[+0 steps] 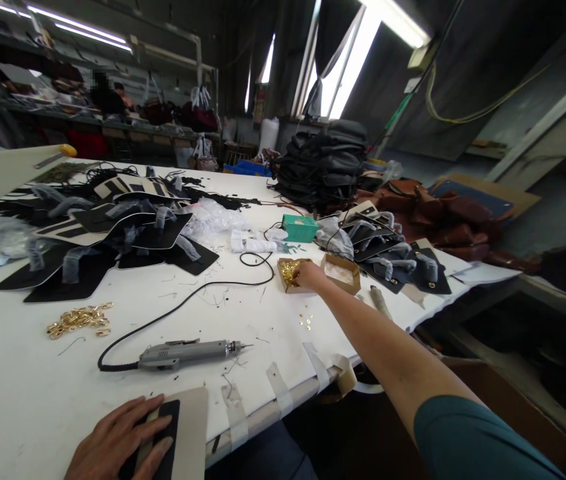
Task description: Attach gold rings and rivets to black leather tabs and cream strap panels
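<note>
My left hand (125,437) lies with its fingers spread on a black strip (171,433) over a pale flat panel (193,427) at the table's near edge. My right arm reaches forward, and my right hand (309,275) dips into a small cardboard box (297,289) of small gold pieces (289,271). Its fingertips are bent down among the pieces; what they hold is too small to make out. Beside it stands a second small box (343,273) with pale contents. A few gold bits (307,320) lie on the table. A grey electric screwdriver (187,353) rests between my hands.
Black panels with plastic-wrapped handles (127,233) cover the left of the white table (243,327). Gold clasps (79,320) lie nearer. A green box (299,228), stacked black bags (323,160), more panels (377,247) and brown bags (437,217) are farther back. The screwdriver's cable curves across the middle.
</note>
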A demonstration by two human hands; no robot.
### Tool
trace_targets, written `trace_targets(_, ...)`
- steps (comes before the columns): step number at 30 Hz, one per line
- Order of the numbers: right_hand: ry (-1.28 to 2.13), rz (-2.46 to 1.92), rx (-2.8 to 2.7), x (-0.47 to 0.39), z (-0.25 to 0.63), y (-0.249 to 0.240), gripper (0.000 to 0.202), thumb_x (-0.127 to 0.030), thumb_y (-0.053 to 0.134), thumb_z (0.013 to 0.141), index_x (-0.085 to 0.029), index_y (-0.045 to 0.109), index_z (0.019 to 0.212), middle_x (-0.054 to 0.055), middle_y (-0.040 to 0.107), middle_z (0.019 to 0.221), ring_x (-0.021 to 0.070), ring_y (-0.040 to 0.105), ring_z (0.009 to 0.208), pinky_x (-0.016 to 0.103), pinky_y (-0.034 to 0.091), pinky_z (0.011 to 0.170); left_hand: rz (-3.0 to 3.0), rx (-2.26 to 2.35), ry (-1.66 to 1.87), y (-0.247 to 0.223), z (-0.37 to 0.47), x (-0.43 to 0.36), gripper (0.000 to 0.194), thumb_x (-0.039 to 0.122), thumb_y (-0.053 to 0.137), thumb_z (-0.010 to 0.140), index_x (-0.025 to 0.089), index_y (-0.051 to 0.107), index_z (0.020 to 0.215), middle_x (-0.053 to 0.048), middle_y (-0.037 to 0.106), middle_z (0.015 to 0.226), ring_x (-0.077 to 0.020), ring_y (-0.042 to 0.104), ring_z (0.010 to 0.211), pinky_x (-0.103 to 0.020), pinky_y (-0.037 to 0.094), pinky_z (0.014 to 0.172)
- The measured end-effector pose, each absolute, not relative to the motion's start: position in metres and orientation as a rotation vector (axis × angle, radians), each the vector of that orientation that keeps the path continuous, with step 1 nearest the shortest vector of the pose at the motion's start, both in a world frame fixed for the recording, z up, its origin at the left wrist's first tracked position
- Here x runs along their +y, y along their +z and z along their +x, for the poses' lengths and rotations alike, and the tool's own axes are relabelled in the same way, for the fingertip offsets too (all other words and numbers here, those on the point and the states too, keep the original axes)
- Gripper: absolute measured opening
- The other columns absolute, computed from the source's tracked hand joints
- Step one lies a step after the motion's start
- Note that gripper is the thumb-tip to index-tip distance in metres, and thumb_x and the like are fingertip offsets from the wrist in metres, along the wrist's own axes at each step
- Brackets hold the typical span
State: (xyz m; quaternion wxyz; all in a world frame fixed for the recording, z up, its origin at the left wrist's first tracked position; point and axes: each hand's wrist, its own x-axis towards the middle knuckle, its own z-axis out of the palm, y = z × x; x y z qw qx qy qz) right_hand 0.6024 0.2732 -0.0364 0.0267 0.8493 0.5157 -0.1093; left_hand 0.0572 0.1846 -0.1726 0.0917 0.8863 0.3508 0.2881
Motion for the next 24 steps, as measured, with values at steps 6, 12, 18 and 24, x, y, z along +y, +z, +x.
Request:
trace_targets(6, -0.229, 2.747, 1.734, 0.262, 0.598, -0.033, 0.026, -0.035, 0.066, 0.102, -0.015, 0.071, 0.118, 0.009, 0.072, 0.121, 0.0233, 0.07, 0.107, 0.043, 0.059, 0.094, 2.628, 1.069, 0.828, -0.17, 0.058, 0.183, 0.034, 0.059, 0.069, 0.09, 0.04, 0.078, 0.117, 0.001, 0.073, 0.137, -0.0338, 0.062, 0.132, -0.053, 0.058, 0.102)
trace_targets(12, -0.245, 2.733, 2.081, 0.224, 0.575, -0.02, 0.02, -0.021, 0.061, 0.096, -0.02, 0.08, 0.103, 0.004, 0.081, 0.106, 0.0189, 0.071, 0.098, 0.026, 0.051, 0.087, 2.641, 1.1, 0.762, -0.169, 0.058, 0.182, 0.034, 0.058, 0.069, 0.091, 0.04, 0.078, 0.118, 0.001, 0.072, 0.139, -0.0334, 0.06, 0.134, -0.053, 0.057, 0.106)
trace_targets(18, -0.489, 2.623, 2.122, 0.182, 0.552, -0.04, 0.015, -0.015, 0.068, 0.086, -0.02, 0.082, 0.088, 0.0, 0.08, 0.086, 0.015, 0.07, 0.076, 0.022, 0.049, 0.07, 2.623, 1.118, 0.745, -0.168, 0.059, 0.181, 0.038, 0.062, 0.066, 0.091, 0.039, 0.078, 0.119, 0.0, 0.071, 0.14, -0.0344, 0.059, 0.135, -0.056, 0.056, 0.107)
trace_targets(24, -0.454, 2.684, 1.962, 0.184, 0.56, -0.05, 0.015, -0.02, 0.068, 0.087, -0.024, 0.083, 0.089, 0.0, 0.081, 0.089, 0.0172, 0.07, 0.081, 0.024, 0.046, 0.069, 2.61, 1.135, 0.74, -0.164, 0.061, 0.18, 0.039, 0.063, 0.065, 0.091, 0.038, 0.079, 0.118, -0.001, 0.072, 0.139, -0.0341, 0.059, 0.135, -0.055, 0.055, 0.107)
